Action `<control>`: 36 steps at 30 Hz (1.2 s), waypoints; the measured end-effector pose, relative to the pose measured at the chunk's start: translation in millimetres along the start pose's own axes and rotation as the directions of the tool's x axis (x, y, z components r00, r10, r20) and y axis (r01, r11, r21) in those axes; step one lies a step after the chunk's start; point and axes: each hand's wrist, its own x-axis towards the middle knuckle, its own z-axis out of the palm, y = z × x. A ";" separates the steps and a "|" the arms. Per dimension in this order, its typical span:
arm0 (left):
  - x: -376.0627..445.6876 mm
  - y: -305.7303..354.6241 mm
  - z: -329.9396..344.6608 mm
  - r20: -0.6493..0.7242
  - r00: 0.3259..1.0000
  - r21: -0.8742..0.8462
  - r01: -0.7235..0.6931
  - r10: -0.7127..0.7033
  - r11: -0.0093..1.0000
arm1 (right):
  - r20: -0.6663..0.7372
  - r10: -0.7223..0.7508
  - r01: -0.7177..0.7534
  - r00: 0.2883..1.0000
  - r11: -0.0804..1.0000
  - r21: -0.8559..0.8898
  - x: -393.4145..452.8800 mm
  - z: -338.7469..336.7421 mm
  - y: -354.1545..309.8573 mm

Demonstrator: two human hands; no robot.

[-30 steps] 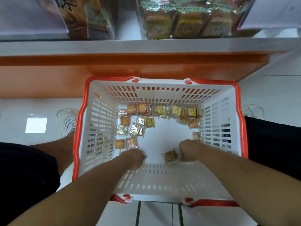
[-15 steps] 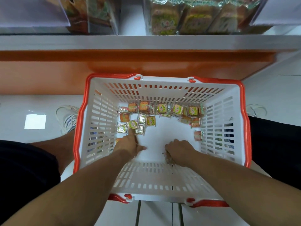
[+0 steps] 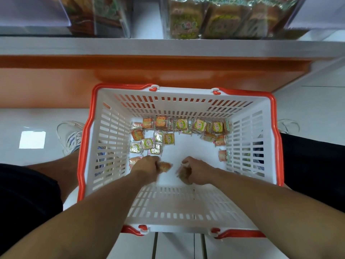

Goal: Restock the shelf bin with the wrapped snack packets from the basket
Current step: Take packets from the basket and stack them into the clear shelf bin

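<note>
Inside the basket [image 3: 104,146], left hand [image 3: 147,166] and right hand [image 3: 196,170] each clutch a blurred snack packet [image 3: 165,166] — loose packets [image 3: 181,125] lie beyond, along the far wall.

Looking down into a white slotted plastic basket with an orange rim [image 3: 85,165], set on a pale tiled floor [image 3: 37,116]. Both bare hands down inside: left hand [image 3: 147,166] closed around a blurred orange wrapped snack packet [image 3: 165,166], right hand [image 3: 196,171] gripping another blurred packet [image 3: 182,173]. Small square wrapped packets [image 3: 183,125] scattered along the far wall. Above, a clear shelf bin of larger wrapped snacks [image 3: 186,21]
</note>
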 end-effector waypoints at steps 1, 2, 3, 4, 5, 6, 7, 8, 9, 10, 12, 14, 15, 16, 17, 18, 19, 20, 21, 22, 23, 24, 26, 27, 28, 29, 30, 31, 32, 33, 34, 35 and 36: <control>0.0 3.1 0.2 0.026 0.999 -0.079 -0.016 0.018 0.997 | 0.064 0.022 -0.027 0.998 0.996 0.082 -0.2 -3.8 -5.3; -0.1 6.6 -0.1 0.063 0.997 -0.175 -0.024 0.036 0.984 | 0.132 0.023 -0.044 0.991 0.986 0.159 -1.2 -7.7 -10.1; -0.9 11.3 -3.1 0.093 0.994 -0.267 -0.026 0.053 0.963 | 0.178 0.012 -0.050 0.984 0.976 0.213 -2.7 -12.4 -14.3; -2.9 16.5 -8.6 0.113 0.991 -0.356 -0.022 0.067 0.934 | 0.194 0.005 -0.053 0.981 0.968 0.244 -5.6 -18.4 -17.7; -4.9 21.7 -15.8 0.133 0.988 -0.434 -0.009 0.074 0.901 | 0.184 -0.001 -0.048 0.983 0.964 0.261 -10.6 -25.1 -22.5; -7.4 26.7 -25.9 0.139 0.987 -0.475 -0.005 0.080 0.880 | 0.158 -0.010 -0.031 0.987 0.966 0.255 -17.9 -33.5 -28.2; -9.7 32.2 -37.6 0.137 0.987 -0.491 -0.007 0.085 0.871 | 0.121 -0.032 0.004 0.992 0.974 0.225 -25.1 -43.6 -34.6; -13.6 38.2 -51.0 0.142 0.986 -0.511 -0.001 0.086 0.860 | 0.077 -0.064 0.050 0.995 0.983 0.175 -33.0 -56.0 -41.6; -17.6 44.0 -65.2 0.156 0.984 -0.547 0.017 0.081 0.837 | 0.027 -0.112 0.108 0.993 0.988 0.107 -43.3 -70.2 -51.5; -22.5 50.1 -80.5 0.172 0.981 -0.579 0.031 0.085 0.815 | -0.023 -0.157 0.158 0.987 0.986 0.055 -55.7 -84.8 -63.6; -35.7 64.5 -113.5 0.204 0.968 -0.625 0.014 0.146 0.780 | -0.095 -0.227 0.232 0.969 0.971 0.050 -86.4 -113.2 -92.1; -52.3 80.6 -146.5 0.249 0.942 -0.656 -0.006 0.224 0.755 | -0.138 -0.300 0.300 0.944 0.954 -0.018 -120.4 -136.0 -121.6; -61.9 88.6 -162.1 0.264 0.933 -0.667 -0.007 0.245 0.745 | -0.166 -0.336 0.318 0.927 0.939 -0.130 -138.9 -145.7 -136.0; -73.4 96.5 -177.8 0.274 0.926 -0.679 -0.006 0.261 0.734 | -0.197 -0.382 0.327 0.903 0.908 -0.261 -158.4 -155.0 -147.7; -85.4 104.9 -192.1 0.282 0.915 -0.698 -0.011 0.289 0.716 | -0.232 -0.435 0.329 0.870 0.863 -0.383 -179.0 -162.7 -158.5; -98.9 113.1 -205.8 0.289 0.899 -0.721 -0.022 0.329 0.693 | -0.267 -0.488 0.330 0.831 0.818 -0.471 -199.4 -169.4 -166.7; -112.7 120.9 -218.4 0.291 0.883 -0.746 -0.032 0.369 0.665 | -0.302 -0.533 0.332 0.790 0.787 -0.521 -219.4 -175.6 -173.0; -127.3 128.4 -230.0 0.285 0.872 -0.768 -0.040 0.397 0.639 | -0.340 -0.568 0.334 0.750 0.769 -0.545 -238.7 -180.1 -177.9; -141.4 134.3 -240.5 0.266 0.873 -0.787 -0.048 0.408 0.616 | -0.376 -0.594 0.335 0.711 0.757 -0.561 -256.9 -183.7 -182.7; -155.1 139.3 -250.2 0.234 0.885 -0.801 -0.059 0.403 0.596 | -0.407 -0.621 0.339 0.670 0.744 -0.576 -272.8 -186.8 -187.0; -167.3 143.3 -258.8 0.195 0.899 -0.815 -0.072 0.391 0.574 | -0.429 -0.653 0.349 0.624 0.724 -0.595 -286.4 -189.4 -190.7; -179.1 146.5 -266.7 0.160 0.912 -0.834 -0.080 0.378 0.547 | -0.438 -0.688 0.361 0.578 0.698 -0.619 -297.3 -191.8 -193.9; -201.0 151.8 -280.4 0.099 0.926 -0.884 -0.086 0.365 0.459 | -0.420 -0.751 0.384 0.509 0.635 -0.670 -310.1 -196.4 -198.0; -210.0 153.7 -285.9 0.061 0.927 -0.907 -0.104 0.370 0.409 | -0.415 -0.770 0.387 0.485 0.615 -0.687 -311.8 -199.3 -198.5; -216.9 153.8 -290.9 0.020 0.923 -0.925 -0.129 0.385 0.358 | -0.417 -0.780 0.389 0.467 0.604 -0.695 -311.7 -202.1 -198.4; -222.1 152.8 -294.7 -0.013 0.912 -0.937 -0.155 0.411 0.314 | -0.420 -0.783 0.389 0.460 0.602 -0.697 -310.1 -204.7 -198.6; -225.5 152.7 -298.0 -0.033 0.899 -0.939 -0.177 0.436 0.295 | -0.421 -0.783 0.386 0.458 0.601 -0.700 -307.7 -207.5 -198.5; -227.3 154.2 -299.9 -0.043 0.888 -0.932 -0.201 0.458 0.302 | -0.417 -0.787 0.388 0.454 0.596 -0.703 -305.0 -210.6 -197.4; -228.7 157.0 -300.7 -0.059 0.881 -0.917 -0.233 0.469 0.323 | -0.407 -0.797 0.405 0.447 0.586 -0.702 -302.5 -213.6 -195.8; -228.7 160.5 -300.6 -0.093 0.880 -0.902 -0.273 0.466 0.335 | -0.396 -0.807 0.431 0.438 0.575 -0.696 -300.4 -216.4 -194.0; -228.1 164.3 -300.7 -0.140 0.882 -0.894 -0.308 0.450 0.325 | -0.395 -0.808 0.455 0.437 0.578 -0.678 -299.1 -219.6 -191.8; -227.2 168.0 -301.5 -0.188 0.883 -0.898 -0.332 0.429 0.289 | -0.409 -0.793 0.469 0.451 0.601 -0.648 -298.6 -223.5 -188.8; -226.1 170.5 -303.0 -0.229 0.884 -0.907 -0.346 0.408 0.241 | -0.434 -0.763 0.474 0.478 0.640 -0.605 -299.0 -227.4 -185.4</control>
